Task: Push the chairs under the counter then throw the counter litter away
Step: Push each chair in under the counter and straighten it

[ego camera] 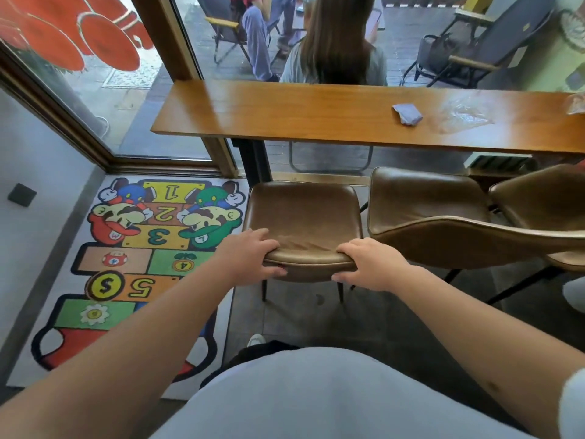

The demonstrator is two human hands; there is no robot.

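Here the left hand and the right hand both grip the top edge of the backrest of the left brown chair, fingers curled over it. The chair's seat stands just before the wooden counter, not under it. On the counter lie a crumpled grey paper and a clear plastic wrapper.

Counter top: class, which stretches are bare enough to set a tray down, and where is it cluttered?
The counter is bare from its left end to the crumpled paper. Right of that it is crowded: clear plastic wrap, then a bag at the edge.
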